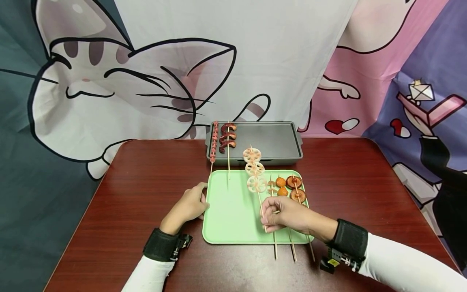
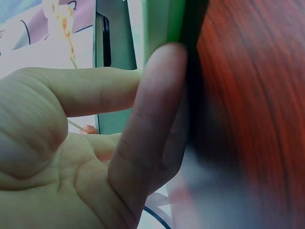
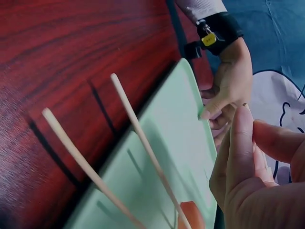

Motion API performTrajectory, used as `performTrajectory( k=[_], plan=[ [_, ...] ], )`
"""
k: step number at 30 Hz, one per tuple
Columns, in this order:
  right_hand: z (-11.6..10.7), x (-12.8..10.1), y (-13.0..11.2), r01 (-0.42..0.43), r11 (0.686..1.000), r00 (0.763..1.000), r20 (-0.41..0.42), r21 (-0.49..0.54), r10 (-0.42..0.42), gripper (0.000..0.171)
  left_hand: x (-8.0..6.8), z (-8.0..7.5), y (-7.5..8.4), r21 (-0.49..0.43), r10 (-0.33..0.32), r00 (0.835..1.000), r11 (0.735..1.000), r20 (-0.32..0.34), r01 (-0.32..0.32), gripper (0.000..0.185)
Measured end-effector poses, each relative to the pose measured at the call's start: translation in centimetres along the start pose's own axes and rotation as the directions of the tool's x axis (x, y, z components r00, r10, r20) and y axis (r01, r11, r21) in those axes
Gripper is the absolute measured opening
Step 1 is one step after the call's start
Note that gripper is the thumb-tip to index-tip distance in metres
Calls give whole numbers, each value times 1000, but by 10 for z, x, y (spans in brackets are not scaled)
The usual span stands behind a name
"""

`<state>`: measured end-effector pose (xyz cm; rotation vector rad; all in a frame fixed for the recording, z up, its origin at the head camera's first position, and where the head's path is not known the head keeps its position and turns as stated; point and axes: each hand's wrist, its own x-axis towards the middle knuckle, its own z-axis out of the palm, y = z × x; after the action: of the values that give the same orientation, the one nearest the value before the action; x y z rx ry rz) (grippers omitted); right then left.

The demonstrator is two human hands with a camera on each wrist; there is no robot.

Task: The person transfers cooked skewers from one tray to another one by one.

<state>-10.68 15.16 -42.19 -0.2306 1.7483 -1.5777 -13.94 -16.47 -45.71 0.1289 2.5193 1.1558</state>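
Observation:
My right hand (image 1: 282,213) pinches the lower stick of a skewer of lotus root slices (image 1: 257,184) between thumb and fingers. Three pale, holed slices run up the stick, over the right part of a light green tray (image 1: 226,219). My left hand (image 1: 189,202) grips the tray's left edge, thumb at the rim and other fingers lower down, as the right wrist view also shows. Right of the lotus root, on the tray, lie skewers of orange balls (image 1: 281,182), mushroom slices (image 1: 294,182) and thin pale pieces (image 1: 272,190), their bare sticks jutting over the front edge.
Behind the tray stands a grey rectangular baking pan (image 1: 270,140). At its left lie a skewer of small pink pieces (image 1: 214,142) and one of curled reddish-brown pieces (image 1: 228,136), sticks pointing toward me. All this rests on a reddish-brown table (image 1: 146,162) before a printed cloth (image 1: 277,61).

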Motion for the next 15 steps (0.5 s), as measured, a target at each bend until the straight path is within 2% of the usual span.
performTrajectory(
  k=[15],
  plan=[
    [15, -15, 17, -29, 997, 1000, -3, 67, 30, 10, 0, -1, 1, 10, -12, 1000, 1000, 5, 12, 62]
  ],
)
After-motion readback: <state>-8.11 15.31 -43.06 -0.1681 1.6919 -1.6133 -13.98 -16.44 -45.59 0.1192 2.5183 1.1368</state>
